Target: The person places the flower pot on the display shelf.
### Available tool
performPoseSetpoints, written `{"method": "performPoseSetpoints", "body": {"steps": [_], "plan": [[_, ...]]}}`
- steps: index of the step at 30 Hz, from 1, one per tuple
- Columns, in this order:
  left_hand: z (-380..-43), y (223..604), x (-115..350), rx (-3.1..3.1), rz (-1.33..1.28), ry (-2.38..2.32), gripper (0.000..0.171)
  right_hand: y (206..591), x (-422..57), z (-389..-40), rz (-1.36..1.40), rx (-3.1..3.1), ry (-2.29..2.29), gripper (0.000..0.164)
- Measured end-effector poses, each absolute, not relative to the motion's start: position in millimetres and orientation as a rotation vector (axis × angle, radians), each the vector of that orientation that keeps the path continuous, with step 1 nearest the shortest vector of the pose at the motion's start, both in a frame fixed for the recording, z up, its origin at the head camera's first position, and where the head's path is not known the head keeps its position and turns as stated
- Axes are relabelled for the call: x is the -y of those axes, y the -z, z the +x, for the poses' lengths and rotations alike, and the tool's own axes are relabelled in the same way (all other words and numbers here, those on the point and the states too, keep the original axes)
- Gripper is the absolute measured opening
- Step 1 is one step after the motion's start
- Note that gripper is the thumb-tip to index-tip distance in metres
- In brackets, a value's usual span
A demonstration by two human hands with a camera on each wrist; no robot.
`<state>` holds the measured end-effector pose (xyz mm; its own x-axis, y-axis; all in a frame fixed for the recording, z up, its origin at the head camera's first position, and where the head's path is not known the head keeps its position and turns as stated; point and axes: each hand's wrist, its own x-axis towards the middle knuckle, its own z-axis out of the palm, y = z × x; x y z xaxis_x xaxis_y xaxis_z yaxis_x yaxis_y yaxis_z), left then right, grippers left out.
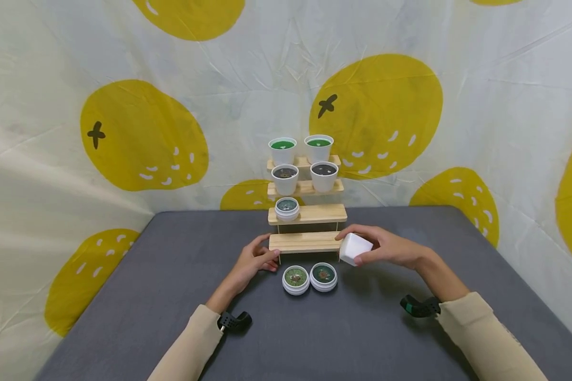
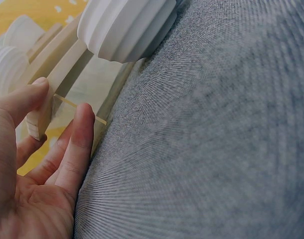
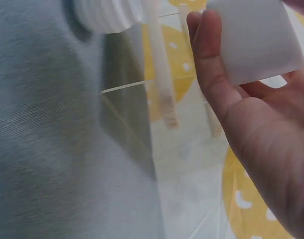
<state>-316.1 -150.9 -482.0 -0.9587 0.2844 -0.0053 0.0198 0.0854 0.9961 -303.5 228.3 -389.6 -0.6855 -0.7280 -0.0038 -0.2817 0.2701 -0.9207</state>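
My right hand grips a small squarish white pot, tilted on its side by the right end of the lowest wooden shelf. The pot's opening is out of sight, so its contents are hidden; the right wrist view shows its smooth white wall between fingers and thumb. My left hand holds the left end of that same shelf, the thumb on its edge and fingers around the end. In front of the shelf, two ribbed white pots stand side by side: one with a light green top, one dark green.
Behind, the stepped wooden stand rises. Its second step carries a ribbed white pot at left. Higher up are two dark-filled white cups and two green-filled ones. A patterned curtain hangs behind the grey table.
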Motion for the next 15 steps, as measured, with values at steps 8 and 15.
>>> {"method": "performPoseSetpoints", "body": {"steps": [8, 15], "plan": [[-316, 484, 150, -2.146, 0.322, -1.993, 0.073, 359, -216, -325, -0.786, -2.255, 1.375, 0.051], [-317, 482, 150, -2.148, 0.327, -1.994, 0.071, 332, -203, -355, -0.789, -2.342, 1.312, 0.052]]}}
